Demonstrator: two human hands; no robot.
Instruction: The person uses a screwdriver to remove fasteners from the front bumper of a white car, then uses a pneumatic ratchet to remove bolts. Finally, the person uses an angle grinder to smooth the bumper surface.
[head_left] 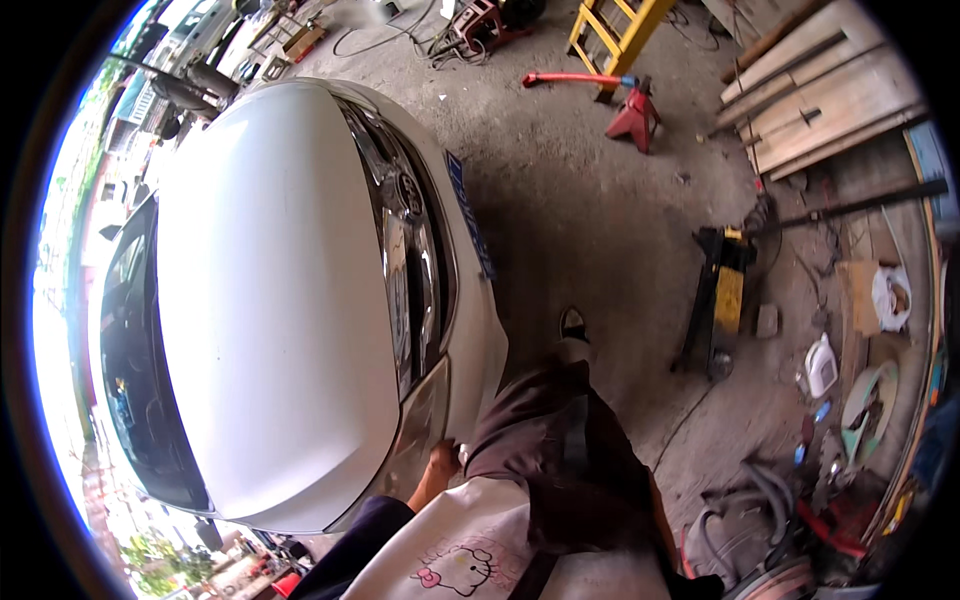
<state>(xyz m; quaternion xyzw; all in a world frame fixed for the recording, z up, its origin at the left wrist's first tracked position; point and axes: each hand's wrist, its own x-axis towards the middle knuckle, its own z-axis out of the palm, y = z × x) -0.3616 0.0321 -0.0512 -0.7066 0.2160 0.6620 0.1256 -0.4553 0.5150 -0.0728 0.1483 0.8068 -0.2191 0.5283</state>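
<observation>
A white car stands on my left, its bonnet closed and its chrome grille facing the open floor. My left hand is beside the car's near front corner, close to the headlight. Its fingers are curled, with a small whitish bit showing at the tips; what it is stays unclear. On the other side of my body, a strip of bare skin of my right hand or forearm shows along my dark trousers. The fingers there are hidden. A pale apron with a cartoon print covers my front.
A yellow and black floor jack stands to the right. Farther off are a red jack stand and a yellow ladder. Wooden boards, a white jug and a grey hose line the right side.
</observation>
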